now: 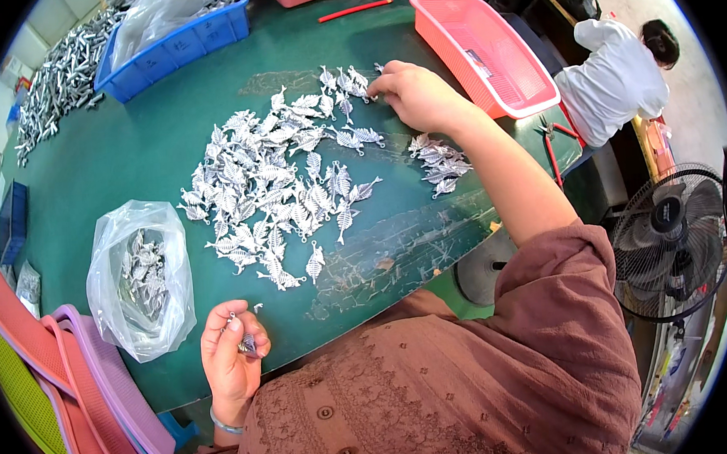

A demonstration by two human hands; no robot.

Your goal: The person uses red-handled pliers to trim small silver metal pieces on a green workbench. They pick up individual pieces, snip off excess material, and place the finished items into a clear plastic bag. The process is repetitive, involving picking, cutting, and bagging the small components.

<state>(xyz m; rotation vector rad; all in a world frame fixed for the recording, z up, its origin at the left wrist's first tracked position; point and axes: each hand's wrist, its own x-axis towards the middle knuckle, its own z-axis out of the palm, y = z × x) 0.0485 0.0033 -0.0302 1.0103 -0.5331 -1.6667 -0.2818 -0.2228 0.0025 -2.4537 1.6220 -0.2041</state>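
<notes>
Silver fishbone-shaped metal charms (pixel 261 179) lie in a broad loose pile on the green table. My left hand (pixel 231 351) is closed near the table's front edge, with a few of these charms between its fingers. At the pile's far right edge, my right hand (pixel 418 97) reaches down with bent fingers pressed together among the outermost charms. What its fingertips hold is hidden. A smaller heap of charms (pixel 440 166) sits under my right forearm. Left of the main pile stands an open clear plastic bag (pixel 105 284), with more charms (pixel 144 274) inside.
A blue crate (pixel 178 51) and a heap of metal cylinders (pixel 67 70) occupy the far left. A red pencil-like stick (pixel 355 11), a pink basket (pixel 427 11) and red-handled pliers (pixel 552 157) lie farther right. Stacked baskets (pixel 98 385), a fan (pixel 668 237) and another person (pixel 617 82) flank the table (pixel 415 249).
</notes>
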